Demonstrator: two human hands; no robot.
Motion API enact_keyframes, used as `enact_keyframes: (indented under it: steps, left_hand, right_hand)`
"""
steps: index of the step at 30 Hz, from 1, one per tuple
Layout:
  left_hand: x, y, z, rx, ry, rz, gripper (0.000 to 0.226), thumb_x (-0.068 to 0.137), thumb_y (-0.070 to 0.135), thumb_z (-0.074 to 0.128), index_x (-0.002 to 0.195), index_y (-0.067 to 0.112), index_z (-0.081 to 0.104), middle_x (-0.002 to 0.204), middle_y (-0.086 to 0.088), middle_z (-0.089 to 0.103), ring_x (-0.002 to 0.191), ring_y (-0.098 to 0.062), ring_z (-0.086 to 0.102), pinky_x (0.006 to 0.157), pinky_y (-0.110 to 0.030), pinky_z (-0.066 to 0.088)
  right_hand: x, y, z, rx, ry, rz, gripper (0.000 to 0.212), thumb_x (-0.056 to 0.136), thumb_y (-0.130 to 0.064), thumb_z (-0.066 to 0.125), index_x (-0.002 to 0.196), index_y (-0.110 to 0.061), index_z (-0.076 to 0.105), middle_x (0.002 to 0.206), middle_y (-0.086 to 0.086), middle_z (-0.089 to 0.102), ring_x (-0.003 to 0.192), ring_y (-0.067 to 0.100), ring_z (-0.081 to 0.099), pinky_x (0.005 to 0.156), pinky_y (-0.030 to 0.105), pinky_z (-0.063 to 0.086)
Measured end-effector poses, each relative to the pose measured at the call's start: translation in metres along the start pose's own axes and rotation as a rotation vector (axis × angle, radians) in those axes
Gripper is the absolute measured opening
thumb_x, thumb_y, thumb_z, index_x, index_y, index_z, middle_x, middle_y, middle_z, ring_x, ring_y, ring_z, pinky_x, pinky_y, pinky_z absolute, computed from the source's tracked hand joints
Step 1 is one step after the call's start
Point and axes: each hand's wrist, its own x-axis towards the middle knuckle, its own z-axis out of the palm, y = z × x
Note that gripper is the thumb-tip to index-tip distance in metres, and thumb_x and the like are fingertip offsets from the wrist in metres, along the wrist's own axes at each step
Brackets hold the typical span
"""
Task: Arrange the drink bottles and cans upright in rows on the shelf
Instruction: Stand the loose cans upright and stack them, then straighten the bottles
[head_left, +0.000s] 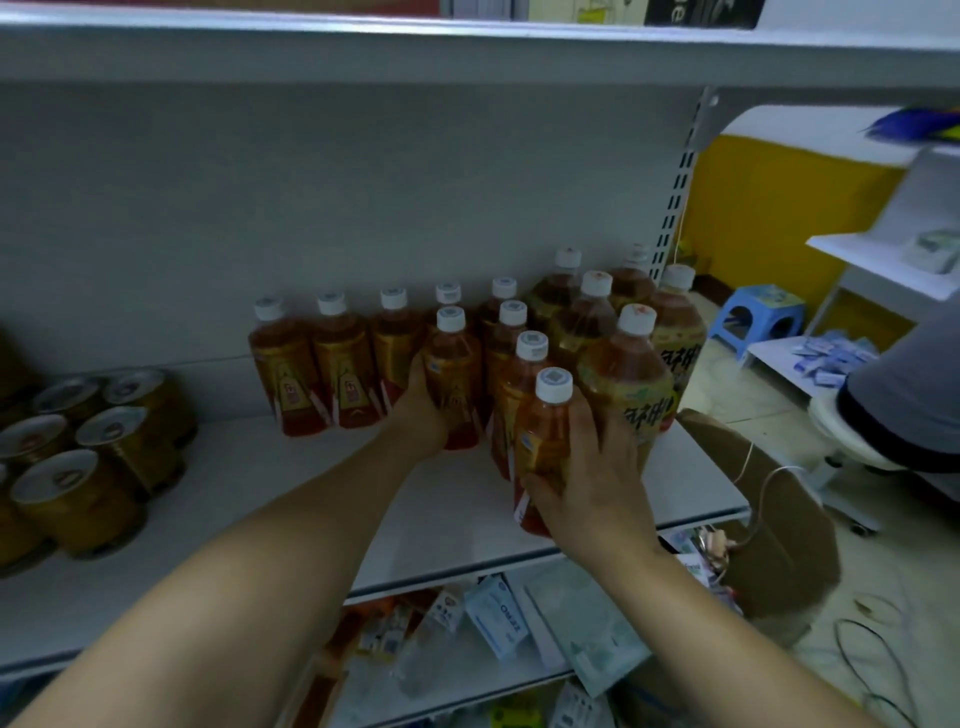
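Observation:
Several amber tea bottles with white caps stand upright in rows on the white shelf (260, 493). My left hand (418, 410) grips one of them, a tea bottle (453, 374) in the second row. My right hand (597, 478) holds the front tea bottle (543, 431) near the shelf's front edge. Larger yellow-labelled bottles (631, 374) stand in rows to the right of them. Several gold cans (78, 493) stand upright at the left end of the shelf.
The shelf above (467, 47) hangs close overhead. A lower shelf (467, 670) holds loose packets and boxes. To the right are a brown cardboard box (769, 525), a blue stool (758, 317), cables on the floor and another person's sleeve (914, 415).

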Motion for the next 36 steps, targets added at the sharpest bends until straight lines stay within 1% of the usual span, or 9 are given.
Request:
enact_keyframes:
  steps: [3, 6, 12, 16, 25, 28, 30, 33, 36]
  left_hand:
    - [-0.012, 0.003, -0.004, -0.015, -0.066, -0.029, 0.109, 0.081, 0.029, 0.072, 0.149, 0.022, -0.013, 0.151, -0.004, 0.031, 0.133, -0.021, 0.037, 0.11, -0.038, 0.032]
    - [-0.032, -0.003, -0.008, 0.007, -0.103, -0.074, 0.106, 0.08, 0.026, 0.074, 0.151, 0.025, -0.006, 0.151, 0.001, 0.03, 0.129, -0.011, 0.035, 0.105, -0.022, 0.028]
    - [-0.074, -0.013, -0.042, 0.231, -0.107, -0.204, 0.086, 0.085, 0.04, 0.066, 0.15, 0.024, 0.012, 0.156, -0.002, 0.02, 0.139, -0.021, 0.026, 0.094, -0.02, 0.025]
    - [-0.097, -0.006, -0.078, 0.363, -0.049, -0.217, 0.081, 0.086, 0.045, 0.063, 0.15, 0.023, 0.019, 0.155, -0.002, 0.023, 0.138, -0.023, 0.028, 0.095, -0.022, 0.025]
    - [-0.174, -0.01, -0.201, 0.527, 0.04, -0.231, 0.071, 0.085, 0.044, 0.062, 0.146, 0.027, 0.029, 0.148, -0.003, 0.038, 0.128, -0.023, 0.044, 0.09, -0.025, 0.038]
    - [-0.214, -0.028, -0.257, 0.538, 0.074, -0.233, 0.045, 0.083, 0.038, 0.063, 0.124, 0.026, 0.052, 0.125, -0.005, 0.058, 0.103, -0.02, 0.057, 0.083, -0.03, 0.047]
    - [-0.241, -0.045, -0.293, 0.559, 0.107, -0.235, 0.034, 0.081, 0.037, 0.064, 0.113, 0.033, 0.052, 0.117, -0.001, 0.061, 0.091, -0.012, 0.056, 0.072, -0.027, 0.044]
    - [-0.277, -0.073, -0.343, 0.617, 0.151, -0.298, 0.063, 0.081, 0.041, 0.065, 0.138, 0.03, 0.04, 0.135, -0.002, 0.052, 0.108, -0.017, 0.055, 0.08, -0.024, 0.04]
    - [-0.307, -0.103, -0.387, 0.62, 0.169, -0.356, 0.077, 0.084, 0.044, 0.063, 0.148, 0.025, 0.026, 0.15, -0.002, 0.035, 0.129, -0.021, 0.042, 0.094, -0.025, 0.036]
  right_hand:
    - [0.001, 0.004, -0.002, -0.13, 0.029, -0.03, 0.095, 0.066, -0.034, 0.084, 0.144, -0.005, 0.037, 0.131, 0.025, 0.045, 0.12, 0.043, 0.043, 0.096, 0.057, 0.037]
    - [0.003, 0.015, -0.007, -0.205, 0.036, -0.048, 0.099, 0.064, -0.042, 0.085, 0.14, 0.003, 0.04, 0.134, 0.029, 0.045, 0.124, 0.046, 0.043, 0.101, 0.059, 0.032]
    - [0.012, 0.011, -0.016, -0.108, -0.038, -0.008, 0.112, 0.07, -0.063, 0.068, 0.152, -0.017, 0.008, 0.157, 0.011, 0.012, 0.142, 0.028, 0.009, 0.115, 0.048, 0.008]
    - [0.031, -0.024, -0.035, -0.069, -0.003, -0.147, 0.099, 0.076, -0.066, 0.059, 0.151, -0.02, 0.015, 0.157, 0.01, 0.014, 0.143, 0.026, 0.007, 0.115, 0.045, 0.007]
    - [0.058, -0.18, -0.016, -0.174, -0.307, -0.451, 0.078, 0.084, -0.062, 0.054, 0.146, -0.02, 0.032, 0.15, 0.007, 0.034, 0.136, 0.028, 0.029, 0.109, 0.038, 0.026]
    - [0.049, -0.244, 0.013, -0.127, -0.37, -0.474, 0.079, 0.084, -0.061, 0.055, 0.147, -0.021, 0.031, 0.151, 0.006, 0.034, 0.136, 0.027, 0.032, 0.108, 0.035, 0.028]
    - [0.041, -0.287, 0.036, -0.111, -0.432, -0.464, 0.081, 0.084, -0.063, 0.054, 0.148, -0.02, 0.03, 0.152, 0.007, 0.033, 0.137, 0.028, 0.033, 0.107, 0.035, 0.03]
    - [0.031, -0.345, 0.075, -0.07, -0.525, -0.437, 0.083, 0.082, -0.066, 0.054, 0.148, -0.022, 0.029, 0.152, 0.005, 0.033, 0.134, 0.027, 0.037, 0.101, 0.035, 0.036]
    - [0.017, -0.393, 0.111, -0.051, -0.569, -0.443, 0.081, 0.078, -0.067, 0.056, 0.144, -0.024, 0.035, 0.146, 0.004, 0.041, 0.125, 0.026, 0.045, 0.089, 0.035, 0.041]
